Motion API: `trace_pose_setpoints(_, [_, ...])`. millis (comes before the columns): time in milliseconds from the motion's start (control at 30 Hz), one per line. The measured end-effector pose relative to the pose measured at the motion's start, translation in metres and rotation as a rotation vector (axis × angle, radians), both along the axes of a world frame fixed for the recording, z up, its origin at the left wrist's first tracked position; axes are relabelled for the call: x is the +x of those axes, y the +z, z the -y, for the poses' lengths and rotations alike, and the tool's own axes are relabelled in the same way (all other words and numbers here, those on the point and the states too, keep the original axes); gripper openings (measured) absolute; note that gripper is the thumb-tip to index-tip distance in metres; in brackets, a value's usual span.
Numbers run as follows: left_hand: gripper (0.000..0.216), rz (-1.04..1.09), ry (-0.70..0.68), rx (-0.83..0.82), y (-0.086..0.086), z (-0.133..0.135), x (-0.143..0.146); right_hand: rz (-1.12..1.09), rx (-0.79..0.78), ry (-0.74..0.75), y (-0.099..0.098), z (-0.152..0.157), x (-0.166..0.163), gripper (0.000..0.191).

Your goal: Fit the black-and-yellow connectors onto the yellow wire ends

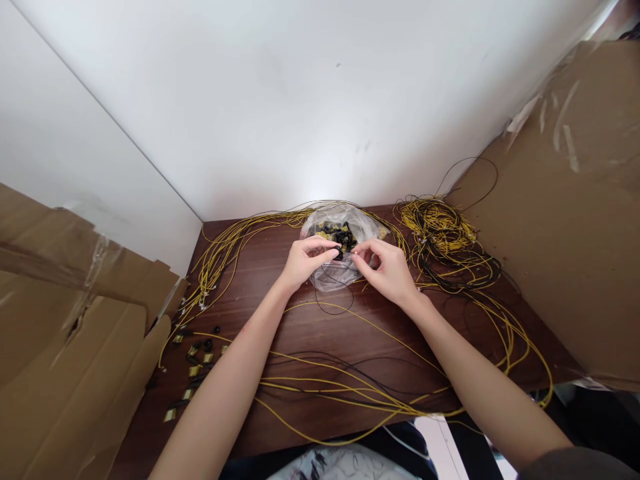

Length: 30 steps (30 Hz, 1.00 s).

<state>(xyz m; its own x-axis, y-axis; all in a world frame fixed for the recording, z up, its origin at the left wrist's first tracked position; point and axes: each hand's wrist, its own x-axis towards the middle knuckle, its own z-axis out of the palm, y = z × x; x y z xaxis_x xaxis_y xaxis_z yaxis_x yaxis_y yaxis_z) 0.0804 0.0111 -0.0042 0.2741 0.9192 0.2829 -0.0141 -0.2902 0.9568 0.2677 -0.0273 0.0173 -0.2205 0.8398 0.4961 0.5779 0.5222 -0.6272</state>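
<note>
My left hand [303, 261] and my right hand [386, 270] meet over the middle of a dark wooden table [300, 320]. Both pinch a small black part [340, 254] between fingertips, with a thin black wire [334, 308] looping down from it. Just behind the hands lies a clear plastic bag [336, 230] filled with small black and yellow parts. Long yellow wires [350, 393] trail across the table under my forearms.
A coil of yellow and black wires [445, 240] lies at the back right. More yellow wires [220, 260] run along the back left. Small black and gold pieces [195, 363] lie at the left edge. Cardboard sheets [75, 333] [570, 220] stand on both sides; a white wall is behind.
</note>
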Motion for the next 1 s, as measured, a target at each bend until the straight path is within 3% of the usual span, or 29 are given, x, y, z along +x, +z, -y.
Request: trace_pose_setpoints(1000, [0.022,-0.134,-0.075,0.078,0.0026,0.0029,0.001,-0.034,-0.027,0.035,-0.0035,0.0041,-0.0087,0.007])
